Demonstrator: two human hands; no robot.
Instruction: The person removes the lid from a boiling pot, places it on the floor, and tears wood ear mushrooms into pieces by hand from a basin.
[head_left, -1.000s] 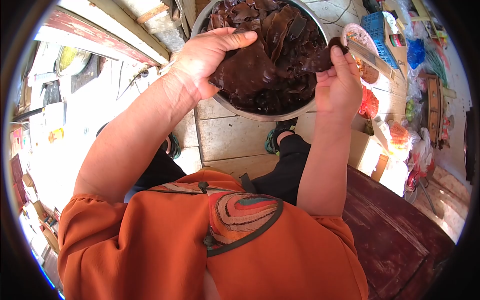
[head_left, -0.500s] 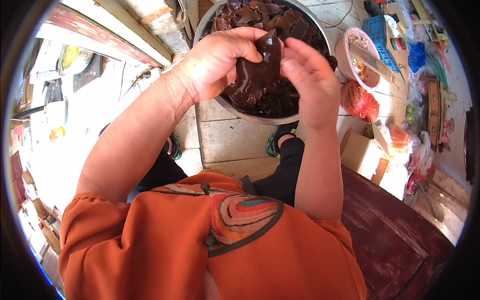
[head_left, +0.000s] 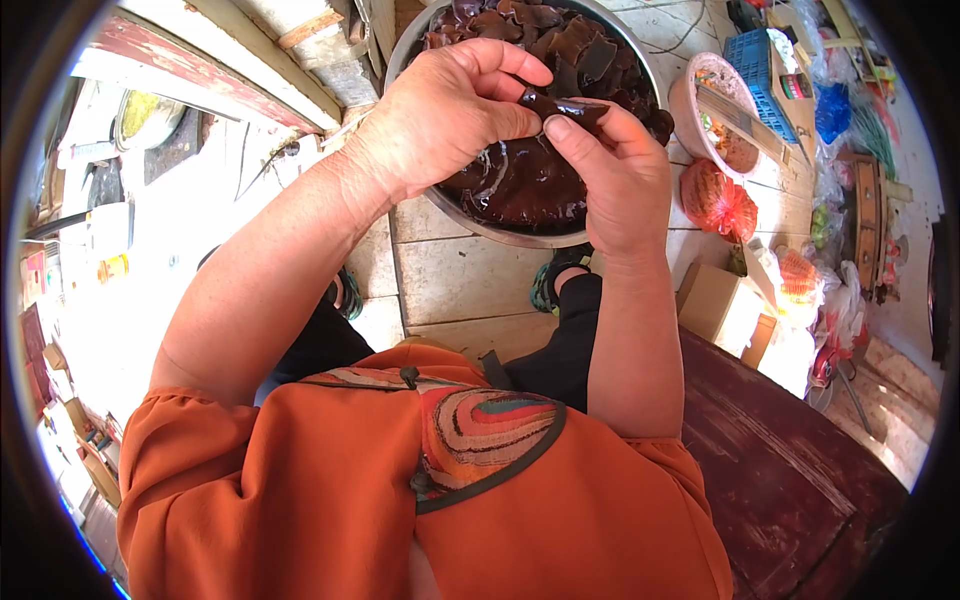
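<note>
A metal basin point(head_left: 655, 85) at the top centre is heaped with dark brown, wet, leafy pieces point(head_left: 575, 50) that look like wood ear fungus. Over its near part, my left hand point(head_left: 440, 115) pinches one broad glossy dark piece point(head_left: 525, 185) by its upper edge. Close beside it, my right hand point(head_left: 625, 180) grips the same edge between thumb and fingers. The two thumbs nearly touch. The piece hangs below the hands, and its lower part overlaps the basin's contents.
Right of the basin stand a pink tub point(head_left: 685, 110) with scraps and a wooden slat, a blue crate point(head_left: 755, 70), a red bag point(head_left: 715, 200) and a cardboard box point(head_left: 720, 305). A dark red wooden surface point(head_left: 790, 470) lies at lower right. A door frame point(head_left: 250, 60) is upper left.
My right hand has come left from the basin's right rim, let go of the piece there, and now pinches the large piece beside my left hand. That piece hangs more spread out.
</note>
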